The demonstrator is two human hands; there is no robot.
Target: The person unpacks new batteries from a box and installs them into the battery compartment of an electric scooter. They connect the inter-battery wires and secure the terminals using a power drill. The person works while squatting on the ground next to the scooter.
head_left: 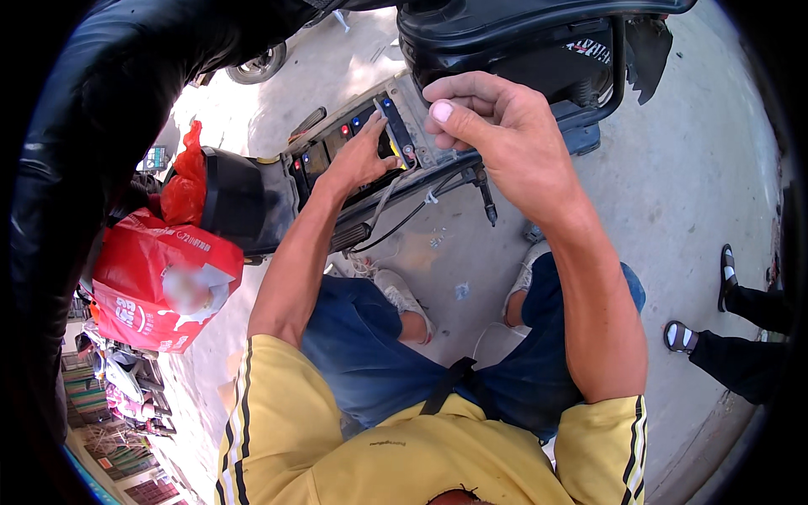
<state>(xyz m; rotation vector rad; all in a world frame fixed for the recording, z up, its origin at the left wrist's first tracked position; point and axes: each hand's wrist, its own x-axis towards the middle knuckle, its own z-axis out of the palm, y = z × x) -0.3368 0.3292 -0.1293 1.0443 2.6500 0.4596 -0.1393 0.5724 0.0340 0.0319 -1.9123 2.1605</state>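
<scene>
A scooter's battery compartment [396,88] lies uncovered in front of me, with dark batteries [316,160] inside that carry red and blue terminal caps. My left hand [360,158] reaches over the batteries, thumb and fingers spread apart. Its fingertips are at the right-hand part of the compartment, near a grey cable [383,202] that runs over the frame edge. Above the compartment's right end hovers my right hand [497,118], its fingers curled and the thumb close against them. Whatever those fingers hold, if anything, is too small or hidden to make out.
The scooter's black rear body [480,50] stands at the far right of the compartment. A red bag [160,282] hangs at the left by a black panel [234,194]. Small bits [462,290] lie on the concrete between my shoes. Another person's sandalled foot [680,337] is at right.
</scene>
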